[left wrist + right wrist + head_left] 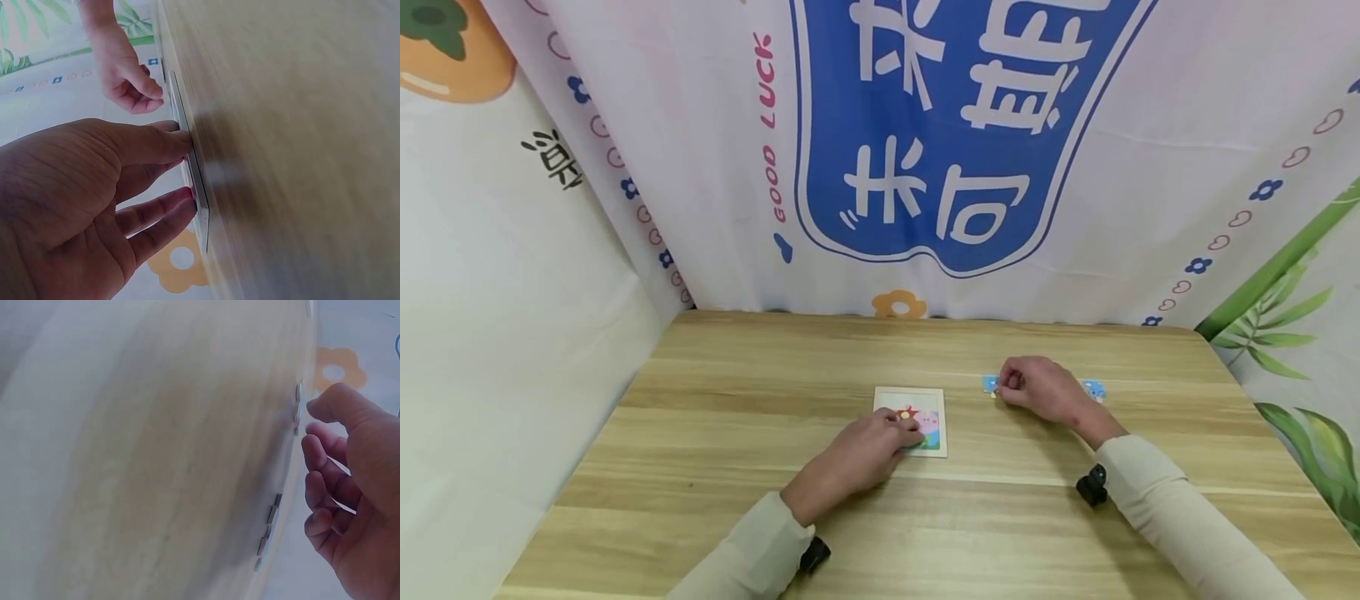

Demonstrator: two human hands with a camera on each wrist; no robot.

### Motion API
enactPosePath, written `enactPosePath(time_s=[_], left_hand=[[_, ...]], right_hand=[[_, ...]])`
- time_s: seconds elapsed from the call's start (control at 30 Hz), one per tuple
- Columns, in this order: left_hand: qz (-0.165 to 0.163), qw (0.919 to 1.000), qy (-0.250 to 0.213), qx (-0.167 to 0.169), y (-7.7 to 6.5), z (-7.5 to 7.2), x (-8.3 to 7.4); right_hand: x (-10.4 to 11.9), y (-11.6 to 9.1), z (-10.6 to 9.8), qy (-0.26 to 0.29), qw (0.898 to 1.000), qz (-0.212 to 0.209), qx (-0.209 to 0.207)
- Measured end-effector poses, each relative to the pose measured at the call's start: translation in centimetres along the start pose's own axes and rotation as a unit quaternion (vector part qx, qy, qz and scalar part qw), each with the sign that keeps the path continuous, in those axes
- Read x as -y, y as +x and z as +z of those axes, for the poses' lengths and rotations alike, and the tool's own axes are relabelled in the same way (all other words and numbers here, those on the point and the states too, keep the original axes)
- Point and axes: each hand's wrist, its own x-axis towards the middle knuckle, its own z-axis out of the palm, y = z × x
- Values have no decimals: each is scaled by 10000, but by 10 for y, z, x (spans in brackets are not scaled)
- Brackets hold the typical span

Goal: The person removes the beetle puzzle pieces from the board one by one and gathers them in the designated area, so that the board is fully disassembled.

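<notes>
A small square jigsaw tray [945,423] with a pale frame lies flat on the table. Pieces in it form part of a picture with a pink cartoon pig. My left hand [870,450] rests over the tray's left side, its fingertips touching the pieces; in the left wrist view the thumb [165,145] lies at the tray's edge. To the right, my right hand [1047,390] hovers over loose blue jigsaw pieces [1094,388]. Its fingers are loosely bent, with nothing seen between them in the right wrist view. The hand partly hides the pieces [298,403].
The wood-grain table [737,375] ends at a printed cloth backdrop [730,250] behind it. White cloth [512,333] hangs on the left, and a leaf-printed cloth [1285,333] on the right. Dark wrist cameras [814,554] sit under both sleeves.
</notes>
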Motion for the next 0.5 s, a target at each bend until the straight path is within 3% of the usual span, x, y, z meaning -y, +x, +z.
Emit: enactPosePath(time_s=[0.27,0.5], left_hand=[[18,10000,14,-10,1,0,1],[13,9999,52,107,2,0,0]], right_hand=[[18,1,5,48,9999,-136,-55],[47,2,19,98,9977,-606,270]])
